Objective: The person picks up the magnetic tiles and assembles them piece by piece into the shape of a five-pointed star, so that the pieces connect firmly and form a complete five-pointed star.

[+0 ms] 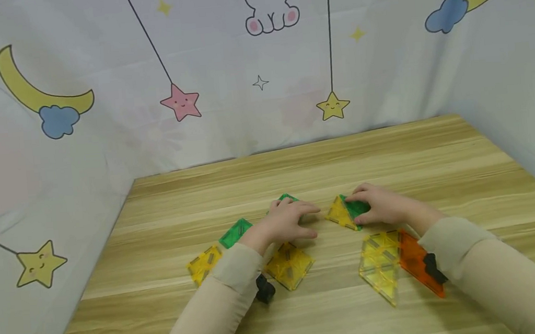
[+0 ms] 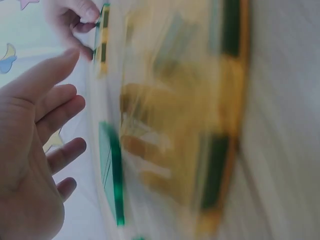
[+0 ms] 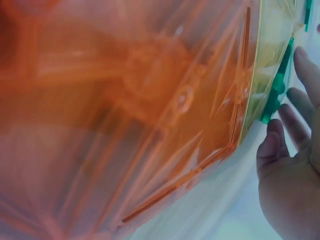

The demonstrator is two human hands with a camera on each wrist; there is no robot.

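My right hand (image 1: 384, 207) holds a green triangular magnetic tile (image 1: 357, 210) between thumb and fingers. A yellow triangular tile (image 1: 339, 214) lies against its left edge. To the left, my left hand (image 1: 288, 222) hovers with fingers spread and nothing in its grasp, as its bare palm (image 2: 25, 165) shows in the left wrist view. Beneath that hand are a yellow square tile (image 1: 289, 267) and, just behind it, a partly hidden green tile (image 1: 286, 197). In the right wrist view, a large orange tile (image 3: 165, 100) fills the foreground and the green tile's rim (image 3: 277, 85) stands at my fingers.
Another green tile (image 1: 235, 233) and a yellow tile (image 1: 203, 264), partly behind the left sleeve, lie at left. Yellow tiles (image 1: 380, 265) and an orange tile (image 1: 416, 262) sit together near my right forearm. The wooden table (image 1: 296, 170) meets a printed cloth backdrop (image 1: 227, 133).
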